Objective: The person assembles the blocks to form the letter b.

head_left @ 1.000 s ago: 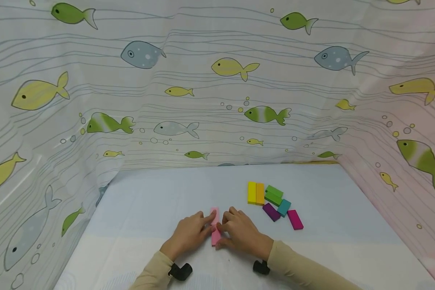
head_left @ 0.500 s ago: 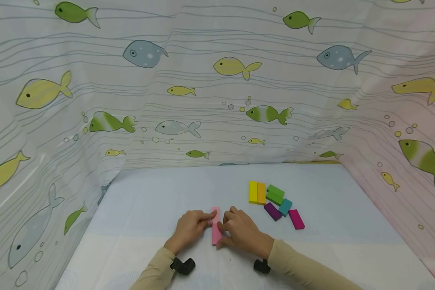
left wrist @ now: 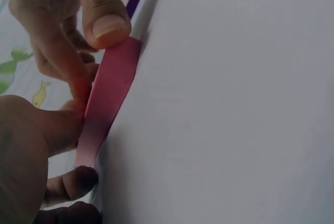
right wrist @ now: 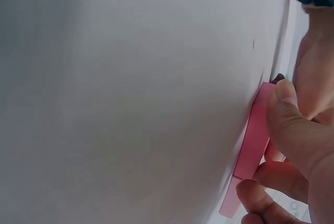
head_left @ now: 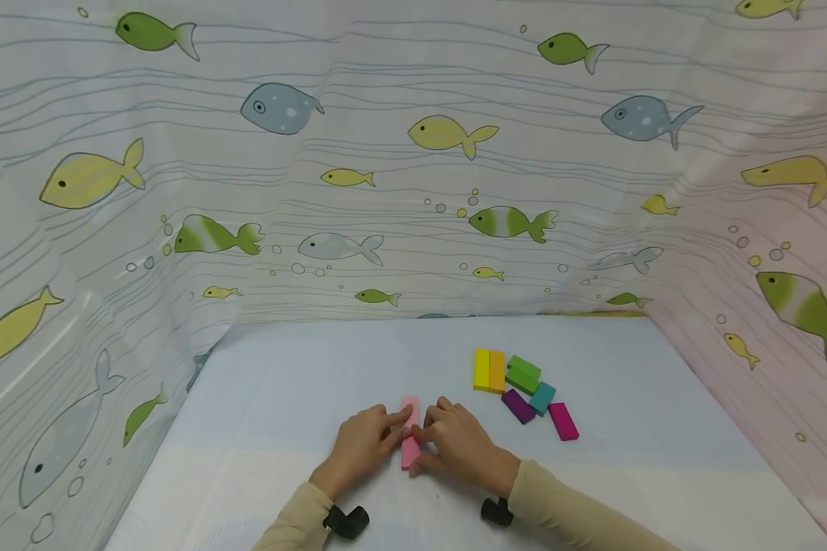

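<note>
Two pink blocks lie end to end on the white cloth, a lighter pink block [head_left: 410,402] at the far end and a darker pink block [head_left: 410,454] nearer. My left hand [head_left: 365,438] holds the lighter one from the left, its index finger near the top and its thumb by the join. From the right, my right hand [head_left: 458,444] pinches the darker block lengthwise, thumb at the near end and a finger at the join. The right wrist view shows the darker block [right wrist: 251,143] under the right thumb. Fingers partly hide the join.
Right of the hands lie a yellow block [head_left: 482,370], an orange block [head_left: 497,372], green blocks [head_left: 524,373], a purple block [head_left: 518,406], a teal block [head_left: 542,399] and a magenta block [head_left: 563,422]. A fish-patterned curtain [head_left: 400,191] surrounds the table.
My left thumb moved up toward the index finger, then came back down beside the join. The right hand and both pink blocks hold nearly still. The head view shifted slightly.
</note>
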The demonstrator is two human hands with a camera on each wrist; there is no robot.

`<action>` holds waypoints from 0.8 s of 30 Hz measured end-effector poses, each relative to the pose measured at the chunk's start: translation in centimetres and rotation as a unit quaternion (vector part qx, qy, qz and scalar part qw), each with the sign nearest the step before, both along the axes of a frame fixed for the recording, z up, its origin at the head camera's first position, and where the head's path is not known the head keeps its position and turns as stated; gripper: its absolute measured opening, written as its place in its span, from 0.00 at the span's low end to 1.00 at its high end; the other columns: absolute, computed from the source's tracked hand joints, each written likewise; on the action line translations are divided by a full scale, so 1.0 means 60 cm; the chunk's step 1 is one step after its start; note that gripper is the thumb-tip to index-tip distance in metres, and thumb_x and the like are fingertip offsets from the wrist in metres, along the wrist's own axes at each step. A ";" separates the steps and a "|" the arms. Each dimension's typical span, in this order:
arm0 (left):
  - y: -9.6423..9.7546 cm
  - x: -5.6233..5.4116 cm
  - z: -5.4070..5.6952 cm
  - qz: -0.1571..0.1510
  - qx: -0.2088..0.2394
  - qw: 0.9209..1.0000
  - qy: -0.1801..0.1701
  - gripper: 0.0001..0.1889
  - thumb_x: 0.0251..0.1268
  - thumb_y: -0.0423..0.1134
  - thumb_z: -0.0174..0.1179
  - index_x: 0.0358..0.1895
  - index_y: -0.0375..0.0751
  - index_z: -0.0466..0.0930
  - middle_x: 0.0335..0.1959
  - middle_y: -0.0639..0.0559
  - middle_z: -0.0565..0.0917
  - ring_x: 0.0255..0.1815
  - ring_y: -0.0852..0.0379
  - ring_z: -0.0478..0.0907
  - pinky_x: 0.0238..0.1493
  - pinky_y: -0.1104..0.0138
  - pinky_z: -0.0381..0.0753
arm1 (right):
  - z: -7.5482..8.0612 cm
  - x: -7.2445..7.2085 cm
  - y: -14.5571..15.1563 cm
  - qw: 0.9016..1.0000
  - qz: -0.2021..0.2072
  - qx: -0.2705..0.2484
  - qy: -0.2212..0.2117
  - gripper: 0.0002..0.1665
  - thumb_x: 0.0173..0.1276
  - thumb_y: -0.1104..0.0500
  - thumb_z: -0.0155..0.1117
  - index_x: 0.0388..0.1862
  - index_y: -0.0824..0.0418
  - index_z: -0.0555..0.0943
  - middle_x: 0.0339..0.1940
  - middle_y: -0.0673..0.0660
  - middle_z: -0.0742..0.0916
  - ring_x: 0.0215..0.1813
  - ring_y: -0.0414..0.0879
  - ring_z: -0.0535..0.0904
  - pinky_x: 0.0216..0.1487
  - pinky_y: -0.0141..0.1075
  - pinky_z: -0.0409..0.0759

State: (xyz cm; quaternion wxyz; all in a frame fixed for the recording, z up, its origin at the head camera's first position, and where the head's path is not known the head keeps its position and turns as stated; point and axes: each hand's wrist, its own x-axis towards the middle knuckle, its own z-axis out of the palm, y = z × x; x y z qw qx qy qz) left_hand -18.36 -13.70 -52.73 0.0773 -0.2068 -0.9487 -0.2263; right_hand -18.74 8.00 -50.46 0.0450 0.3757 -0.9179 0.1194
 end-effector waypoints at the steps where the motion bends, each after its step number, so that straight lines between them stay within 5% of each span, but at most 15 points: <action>1: 0.000 0.004 -0.001 -0.003 -0.009 1.000 0.013 0.20 0.72 0.47 0.69 0.64 0.52 0.88 0.30 0.58 0.75 0.20 0.66 0.60 0.22 0.69 0.61 | 0.000 0.000 0.000 1.000 0.000 -0.002 0.000 0.34 0.57 0.30 0.78 0.55 0.48 0.93 0.38 0.47 0.87 0.40 0.39 0.67 0.38 0.29 0.64; 8: 0.006 0.027 0.002 -0.042 -0.061 0.994 0.081 0.23 0.71 0.47 0.68 0.66 0.45 0.85 0.67 0.44 0.79 0.16 0.63 0.65 0.20 0.67 0.67 | 0.004 0.001 0.002 1.000 0.000 -0.009 0.016 0.35 0.57 0.30 0.79 0.55 0.50 0.93 0.39 0.48 0.88 0.39 0.39 0.68 0.37 0.29 0.64; 13: 0.014 0.040 0.004 -0.036 -0.078 0.993 0.084 0.24 0.73 0.48 0.66 0.67 0.42 0.82 0.71 0.46 0.80 0.18 0.56 0.75 0.21 0.63 0.72 | 0.001 0.002 0.004 1.000 0.004 -0.012 0.023 0.36 0.57 0.29 0.78 0.55 0.51 0.92 0.38 0.46 0.87 0.38 0.38 0.67 0.37 0.28 0.62; 20: 0.017 0.046 -0.001 -0.027 -0.080 0.993 0.079 0.27 0.75 0.50 0.64 0.71 0.43 0.80 0.73 0.47 0.78 0.15 0.61 0.66 0.19 0.67 0.64 | 0.000 0.003 0.003 1.000 0.001 -0.008 0.014 0.37 0.58 0.29 0.77 0.56 0.51 0.92 0.38 0.45 0.86 0.39 0.38 0.66 0.38 0.29 0.62; 24: 0.016 0.043 0.000 -0.024 -0.077 0.994 0.075 0.28 0.75 0.53 0.65 0.72 0.45 0.80 0.75 0.50 0.78 0.18 0.58 0.73 0.20 0.66 0.67 | 0.004 0.002 0.002 1.000 0.001 -0.002 0.003 0.36 0.58 0.29 0.77 0.56 0.51 0.92 0.39 0.46 0.87 0.40 0.39 0.68 0.39 0.30 0.65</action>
